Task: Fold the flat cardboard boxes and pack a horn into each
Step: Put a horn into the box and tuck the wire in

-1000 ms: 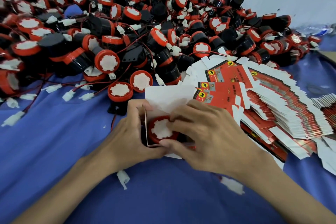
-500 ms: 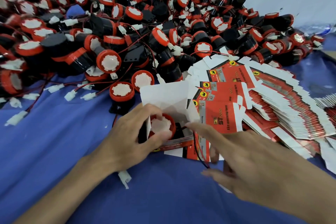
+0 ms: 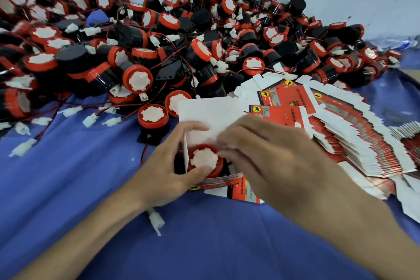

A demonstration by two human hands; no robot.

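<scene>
- The right hand (image 3: 279,157), which half a second ago was drawn back to the right with its fingers spread, is now brought back over the box (image 3: 216,182).
- Its fingers (image 3: 229,141) are blurred by motion and lie at the right edge of the horn (image 3: 203,159). Whether they are apart or pinched on something cannot be told.
- The box is kept where it was by the left hand (image 3: 163,173). That hand's fingers are clamped round the box's left side, and the thumb is pressed on the horn's white face.
- The horn is seated in the open box, red rim and white face up. The white flap (image 3: 204,113) is still stood up behind it.
- The box is held on the blue-covered counter (image 3: 79,177), between the pile of horns (image 3: 159,48) and the flat boxes (image 3: 354,134).
- The return of the right hand is judged to mean that insertion is done and closing is next.
- This box is therefore counted as nearly packed, while many horns and flat boxes are left.
</scene>
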